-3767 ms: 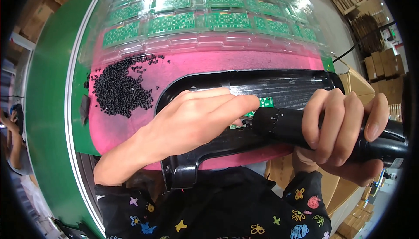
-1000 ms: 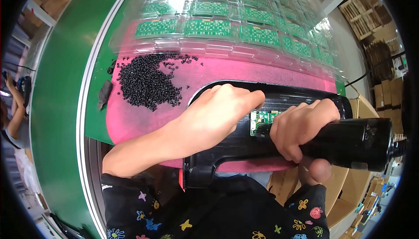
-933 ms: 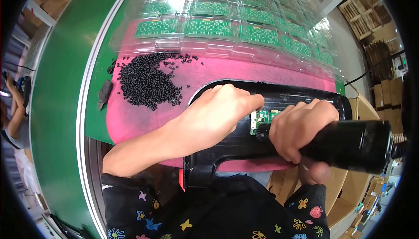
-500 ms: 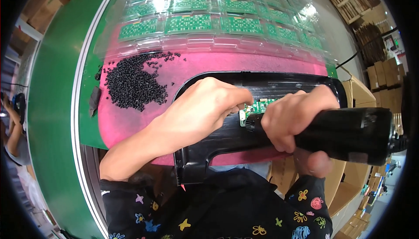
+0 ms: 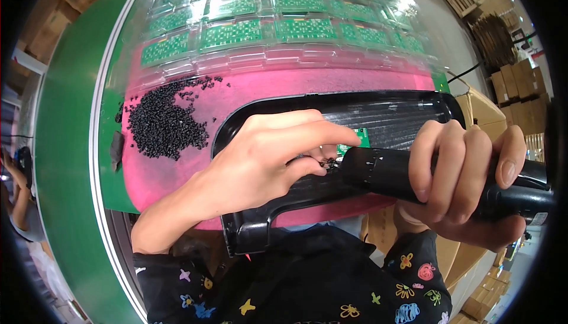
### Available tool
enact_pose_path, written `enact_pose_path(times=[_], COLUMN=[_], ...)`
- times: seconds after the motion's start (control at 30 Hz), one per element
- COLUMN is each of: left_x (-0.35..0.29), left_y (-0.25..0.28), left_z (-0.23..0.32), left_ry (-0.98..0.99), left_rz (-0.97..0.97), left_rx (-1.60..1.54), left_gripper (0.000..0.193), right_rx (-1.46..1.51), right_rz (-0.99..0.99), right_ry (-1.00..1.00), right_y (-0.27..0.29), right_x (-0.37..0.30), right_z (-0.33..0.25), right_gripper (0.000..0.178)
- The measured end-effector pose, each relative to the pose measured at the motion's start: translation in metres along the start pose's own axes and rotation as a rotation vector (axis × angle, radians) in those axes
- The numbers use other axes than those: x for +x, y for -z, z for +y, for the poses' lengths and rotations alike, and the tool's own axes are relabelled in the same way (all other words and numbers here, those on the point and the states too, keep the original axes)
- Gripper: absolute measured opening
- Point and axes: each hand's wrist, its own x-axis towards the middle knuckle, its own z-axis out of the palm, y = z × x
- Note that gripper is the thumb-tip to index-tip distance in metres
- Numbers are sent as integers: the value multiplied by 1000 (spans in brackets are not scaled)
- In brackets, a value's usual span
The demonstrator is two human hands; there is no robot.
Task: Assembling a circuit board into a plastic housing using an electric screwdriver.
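A black electric screwdriver (image 5: 384, 173) lies nearly level across the right side, with my right hand (image 5: 458, 173) wrapped round its body. Its front end points left, close to the fingertips of my left hand (image 5: 272, 155). Those fingers are curled, thumb and fingertips together on a few small black screws (image 5: 329, 163). Under the left index finger a green circuit board (image 5: 362, 137) partly shows; the hand and the screwdriver cover the rest. The board sits inside a long black plastic housing (image 5: 260, 229). The screwdriver's tip cannot be made out among the fingers and screws.
A heap of black screws (image 5: 163, 123) is spread on the pink mat (image 5: 171, 185) at left, beside a dark scrap (image 5: 116, 150). Clear plastic trays (image 5: 254, 57) of green boards fill the far side. Cardboard boxes (image 5: 473, 111) stand at right.
The screwdriver's front end has swung, and my right hand has shifted right along its body, fingers now over the top. My left fingers now show small screws at their tips. The whole view shifted slightly.
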Motion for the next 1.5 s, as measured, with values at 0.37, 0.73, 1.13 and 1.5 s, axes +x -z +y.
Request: enact_pose_path(times=[0.37, 0.73, 1.13, 1.5], left_x=[-2, 0, 6, -4], left_y=[0, -2, 22, 36], left_z=[-1, 2, -35, -50], left_ry=[21, 50, -424, -326], left_rz=[-35, -42, 92, 199], left_rx=[31, -112, 377, 574], left_gripper=[44, 41, 108, 42], right_rx=[105, 256, -294, -402], right_rz=[46, -52, 102, 257], right_ry=[161, 181, -145, -297], right_y=[3, 11, 39, 43], right_x=[-9, -5, -14, -27], right_z=[6, 6, -28, -18], right_gripper=[38, 35, 43, 45])
